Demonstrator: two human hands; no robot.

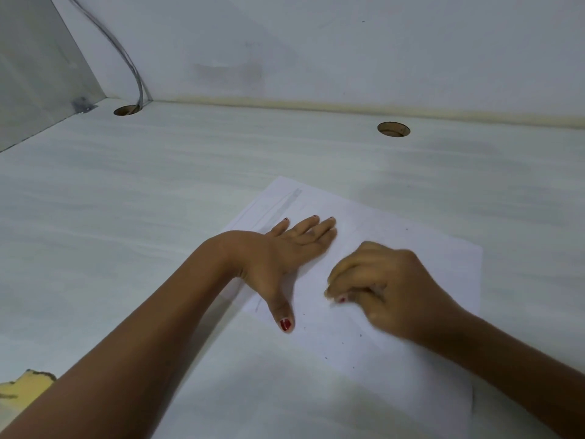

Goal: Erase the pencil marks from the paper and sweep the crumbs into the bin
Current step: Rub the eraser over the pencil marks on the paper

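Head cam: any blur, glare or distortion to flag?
Head view: right hand is motion-blurred, so what its fingers hold is unreadable; left hand, flat on the paper, is sharp. Head view: dim, even light with a cool cast, no glare, only soft shadows on the desk. Head view: slight wide-angle bowing along the desk's back edge.

Desk [158, 201]: pale, whitewashed wood-grain top, fills most of view. Back wall [348, 42] at 12 o'clock: plain off-white, faint grey smudge [228, 71]. Yellowish seam strip [348, 106] runs along the wall-desk joint. Grey side panel [38, 74] at 10 o'clock; small metal bracket [83, 106] at its base. Two round cable holes in desk: left hole [127, 110] at 10 o'clock, right hole [393, 129] at 1 o'clock. Grey cable [123, 55] drops down the wall into the left hole. Yellow patterned item [25, 388] at 8 o'clock, cut by the frame edge. Light: soft, even.
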